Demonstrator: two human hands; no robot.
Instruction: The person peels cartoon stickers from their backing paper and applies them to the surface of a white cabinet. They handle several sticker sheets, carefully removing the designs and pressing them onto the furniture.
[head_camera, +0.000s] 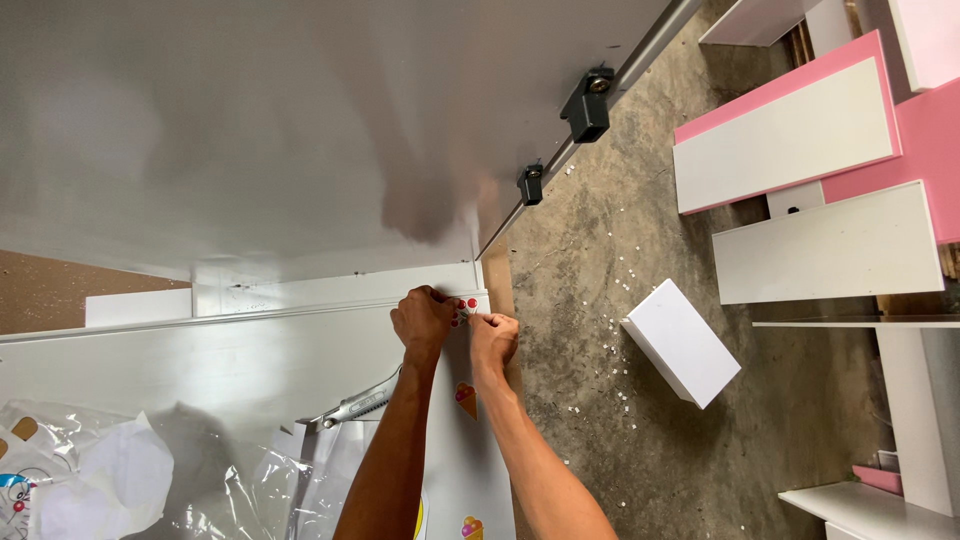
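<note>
Together, both hands meet at the far right corner of a white panel (240, 360). The left hand (424, 318) is curled, its fingertips pinching a small red-and-white sticker (467, 304) against the panel; the right hand (494, 338) is curled just beside it, fingers pressing the same sticker from the right. Nearer on the panel sit an ice-cream cone sticker (466, 398) and another cone sticker (472, 527) at the near edge. A utility knife (352, 408) lies left of the left forearm, by crumpled clear plastic wrap (250, 480). A large white board (260, 130) with two black fittings (587, 105) rises beyond. On the concrete floor (600, 250) to the right rests a white box (680, 342).
</note>
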